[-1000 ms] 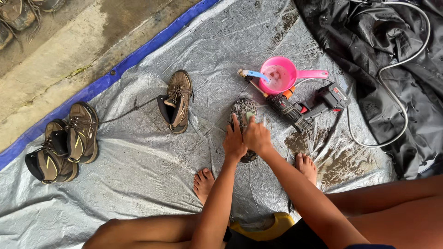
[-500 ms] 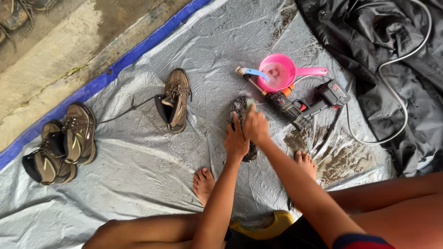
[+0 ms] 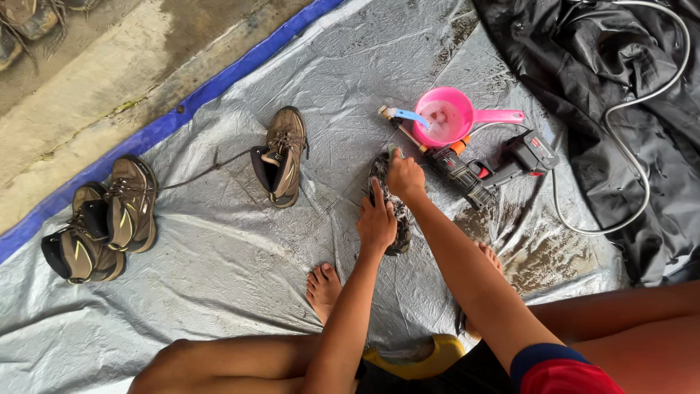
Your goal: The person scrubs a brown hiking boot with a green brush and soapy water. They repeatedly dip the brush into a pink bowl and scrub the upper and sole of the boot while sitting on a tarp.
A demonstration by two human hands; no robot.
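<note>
A muddy brown boot (image 3: 394,211) lies sole-up on the grey tarp (image 3: 219,270) in front of me. My left hand (image 3: 376,222) presses flat on its near half and holds it down. My right hand (image 3: 405,174) is closed on a small brush or scrubber at the boot's far end; most of the tool is hidden under the fingers. My bare feet (image 3: 323,288) rest on the tarp just behind the boot.
A pink scoop (image 3: 452,117) with a blue brush across it and a red-black cordless sprayer (image 3: 496,164) with a grey hose (image 3: 627,168) lie beyond the boot. One brown boot (image 3: 281,157) lies left, a pair (image 3: 102,219) farther left. Black sheeting (image 3: 605,80) at right.
My right hand has slid from the boot's middle to its far end, arm stretched out further. My left hand has stayed pressing on the boot.
</note>
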